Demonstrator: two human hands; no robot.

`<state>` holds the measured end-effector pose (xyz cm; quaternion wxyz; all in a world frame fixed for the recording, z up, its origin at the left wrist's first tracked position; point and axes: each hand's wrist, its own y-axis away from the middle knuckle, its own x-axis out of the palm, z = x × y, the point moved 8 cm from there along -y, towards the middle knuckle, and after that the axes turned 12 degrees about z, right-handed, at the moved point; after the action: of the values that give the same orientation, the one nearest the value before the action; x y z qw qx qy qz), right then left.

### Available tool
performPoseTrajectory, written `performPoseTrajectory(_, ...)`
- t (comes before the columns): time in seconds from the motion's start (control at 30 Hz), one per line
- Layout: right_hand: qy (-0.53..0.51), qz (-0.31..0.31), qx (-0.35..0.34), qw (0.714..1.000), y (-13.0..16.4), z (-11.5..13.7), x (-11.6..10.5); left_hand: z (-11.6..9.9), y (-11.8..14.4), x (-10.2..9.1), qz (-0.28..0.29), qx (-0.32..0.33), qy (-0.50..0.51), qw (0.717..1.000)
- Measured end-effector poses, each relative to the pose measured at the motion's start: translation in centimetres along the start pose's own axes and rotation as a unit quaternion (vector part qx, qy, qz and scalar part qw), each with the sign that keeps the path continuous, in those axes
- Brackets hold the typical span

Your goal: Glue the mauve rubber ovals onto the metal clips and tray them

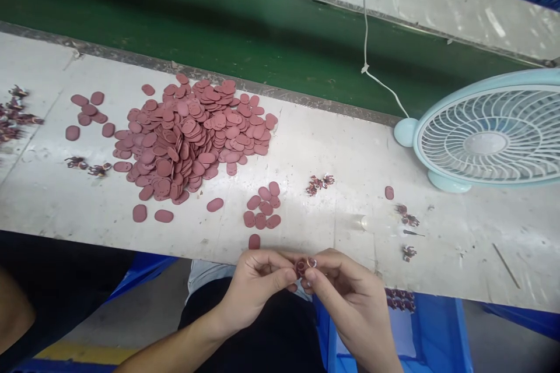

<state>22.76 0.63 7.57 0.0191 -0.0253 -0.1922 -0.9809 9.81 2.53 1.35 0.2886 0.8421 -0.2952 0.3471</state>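
Scuffed white table [350, 145] spans the frame, a green conveyor belt [219, 29] behind it. Reddish oval pads [188, 134] lie heaped at upper left; a pale blue fan [490, 140] stands right. Below, a blue bin [437, 326] holds small wound parts [400, 299]. At bottom centre, left hand [256, 288] and right hand [350, 297] pinch one small coil piece [305, 266] together.

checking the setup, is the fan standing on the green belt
No, the fan stands on the white table, beside the green belt.
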Motion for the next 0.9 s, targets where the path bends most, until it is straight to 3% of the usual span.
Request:
performPoseTrajectory(0.27, -0.071, -0.017, -0.002, 0.997, 0.2, -1.2, 0.0, 0.3, 0.3, 0.4, -0.020, 0.016, 0.002, 1.000)
performPoseTrajectory(0.7, -0.089, -0.049, -0.023, 0.995, 0.5, -1.6, 0.2, 0.2, 0.2, 0.8, -0.019, 0.050, 0.004, 0.999)
performPoseTrajectory(0.9, -0.124, -0.042, -0.009, 0.991, 0.8, -3.0, -0.2, 0.7, 0.6, 0.5, -0.053, 0.050, -0.043, 0.996)
